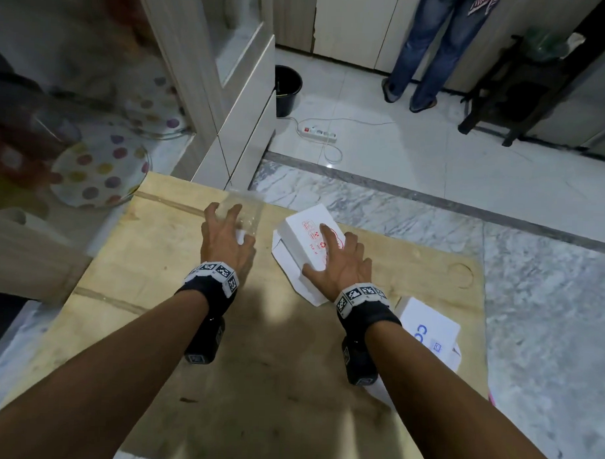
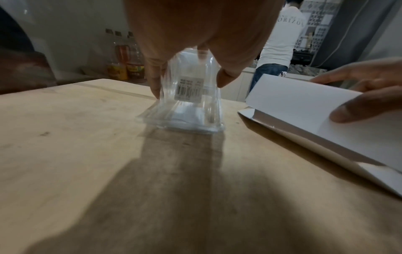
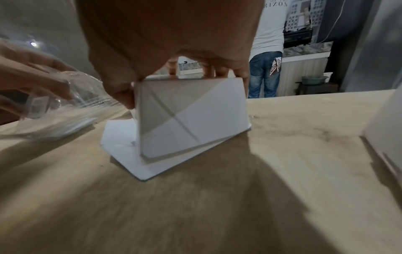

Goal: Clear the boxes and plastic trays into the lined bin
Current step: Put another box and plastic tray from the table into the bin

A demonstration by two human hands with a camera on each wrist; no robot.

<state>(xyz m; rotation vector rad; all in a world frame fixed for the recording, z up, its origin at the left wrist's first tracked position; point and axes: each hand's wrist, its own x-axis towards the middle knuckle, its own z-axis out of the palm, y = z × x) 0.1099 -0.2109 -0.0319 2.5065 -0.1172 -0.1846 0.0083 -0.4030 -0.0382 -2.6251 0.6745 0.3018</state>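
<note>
1. Clear plastic makes up the tray (image 1: pixel 241 210), which stands upside down on the wooden tabletop (image 1: pixel 265 365) near the far edge, its rim on the wood and a barcode label on its side in the left wrist view.
2. From above, the left hand (image 1: pixel 225 238) has its fingers and thumb curled round the clear plastic tray, thumb on one side wall and fingers on the other.
3. Just to the right lies a white box with red print (image 1: pixel 311 241), tilted on its unfolded white flaps (image 1: pixel 294 273), which lie flat on the wood.
4. Over this box the right hand (image 1: pixel 341 265) is spread, its fingers across the printed top and its thumb pressed to the near end face; the right wrist view shows thumb and fingers clamping the box between them.
5. A second white box with blue lettering (image 1: pixel 429 331) sits on the tabletop by the right forearm, near the right edge and apart from both hands.
6. Off the table, on the tiled floor, are a black bucket (image 1: pixel 287 89), a white power strip (image 1: pixel 316 133) and a standing person in blue jeans (image 1: pixel 427 51).
</note>
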